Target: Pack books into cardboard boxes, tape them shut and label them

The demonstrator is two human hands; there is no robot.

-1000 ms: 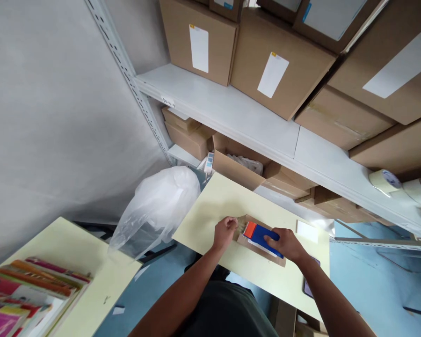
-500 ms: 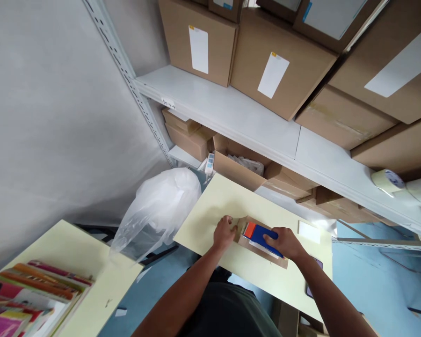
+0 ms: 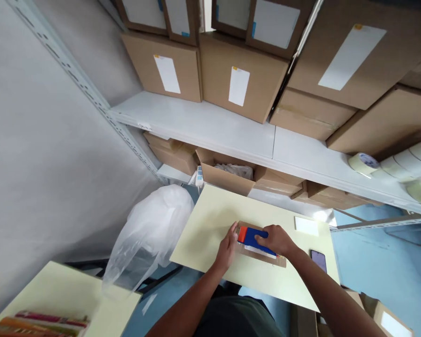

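On the pale-yellow rectangular tabletop point(image 3: 203, 224), the person's right hand point(image 3: 276, 240) grasps an oblong blue-and-orange tool point(image 3: 250, 238) over a flat brown cardboard packet point(image 3: 280, 262); the left hand point(image 3: 228, 247) is beside the orange end, its grip unclear; the tool seems light, stiff, best held across its blue body.

Right hand point(image 3: 276, 239) grips the blue-and-orange tape dispenser point(image 3: 256, 238) over a brown packet point(image 3: 281, 262), left hand point(image 3: 227, 249) by its orange end point(image 3: 243, 234), perhaps touching!

The tape dispenser point(image 3: 251, 237) is blue and orange, the table point(image 3: 224, 199) pale yellow.
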